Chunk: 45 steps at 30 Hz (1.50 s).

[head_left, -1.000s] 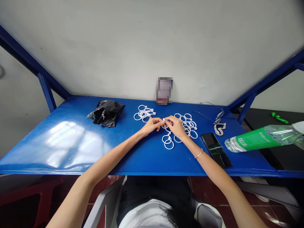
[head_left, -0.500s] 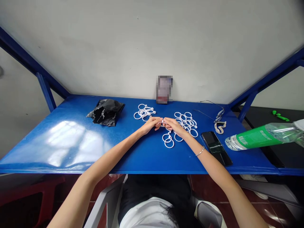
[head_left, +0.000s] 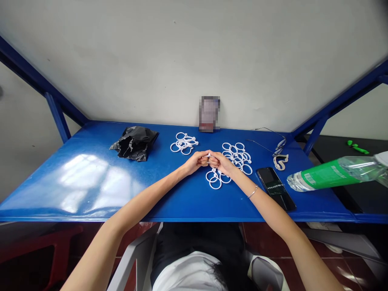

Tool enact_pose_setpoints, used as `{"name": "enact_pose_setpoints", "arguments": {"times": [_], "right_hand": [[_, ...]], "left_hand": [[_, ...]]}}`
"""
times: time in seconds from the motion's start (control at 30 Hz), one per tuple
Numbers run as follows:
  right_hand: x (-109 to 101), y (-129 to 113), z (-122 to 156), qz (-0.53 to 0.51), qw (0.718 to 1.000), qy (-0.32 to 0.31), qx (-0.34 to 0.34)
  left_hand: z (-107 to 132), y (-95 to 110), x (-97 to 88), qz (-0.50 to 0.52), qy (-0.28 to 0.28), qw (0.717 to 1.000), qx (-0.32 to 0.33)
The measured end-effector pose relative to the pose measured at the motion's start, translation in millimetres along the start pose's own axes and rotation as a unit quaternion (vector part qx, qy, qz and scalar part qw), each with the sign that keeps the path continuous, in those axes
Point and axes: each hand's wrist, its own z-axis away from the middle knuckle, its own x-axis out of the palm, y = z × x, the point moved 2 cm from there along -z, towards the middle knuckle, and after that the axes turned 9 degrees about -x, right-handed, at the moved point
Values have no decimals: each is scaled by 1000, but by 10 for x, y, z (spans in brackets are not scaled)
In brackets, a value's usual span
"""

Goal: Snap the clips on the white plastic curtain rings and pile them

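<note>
My left hand (head_left: 196, 161) and my right hand (head_left: 222, 162) meet over the middle of the blue table (head_left: 91, 178), fingers pinched together on a small white plastic ring (head_left: 208, 155). A short chain of linked white rings (head_left: 214, 180) hangs down from the hands onto the table. A spread of loose white rings (head_left: 238, 154) lies just behind my right hand. A smaller heap of white rings (head_left: 183, 143) lies behind my left hand.
A crumpled black plastic bag (head_left: 135, 142) sits at the back left. A dark phone (head_left: 275, 188) lies at the right, with a beige clip (head_left: 280, 161) and thin wire beyond it. A green-labelled water bottle (head_left: 333, 173) lies at the far right. A small card (head_left: 209, 114) leans on the wall.
Both hands have drawn closer together and slightly nearer to me, fingers now tightly pinched on the ring. The chain of rings shifted a little with them.
</note>
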Motion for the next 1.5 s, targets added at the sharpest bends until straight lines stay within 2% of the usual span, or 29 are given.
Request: {"name": "enact_pose_setpoints", "arguments": {"times": [0.23,0.37,0.47,0.57,0.63,0.67,0.73,0.8,0.83,0.9,1.0,1.13,1.27,1.4,1.5], "right_hand": [[3,-17,-11,-6,1000,24,-2],[-56,-18,-11,10,999,39,-19],[-120,-36,3,60,995,62,-42],[-179,-104,25,166,977,90,-96],[-215,-184,43,279,942,112,-148],[-230,-232,55,340,917,117,-174],[-255,-329,81,447,863,100,-211],[-267,-405,111,522,826,32,-212],[-271,-433,129,549,811,-8,-200],[-273,-469,169,590,787,-78,-164],[-270,-480,213,621,766,-132,-100],[-264,-457,225,641,750,-162,-39],[-276,-424,212,652,739,-166,-37],[-294,-378,200,655,738,-152,-56],[-296,-364,192,647,746,-139,-79]], "left_hand": [[1,17,-12,11,33,999,8],[4,23,-8,11,27,1000,11],[20,20,-25,-12,46,998,40],[62,31,-64,-108,103,984,94],[103,61,-97,-228,164,949,145],[124,83,-115,-295,199,918,176],[160,133,-163,-417,273,835,235],[176,178,-237,-505,337,747,272],[175,196,-285,-536,365,709,276],[163,225,-394,-579,414,653,259],[145,255,-515,-627,461,594,205],[147,283,-508,-673,473,552,135],[157,303,-430,-703,462,533,88],[154,301,-409,-707,464,520,120],[133,248,-385,-706,413,539,201]]}}
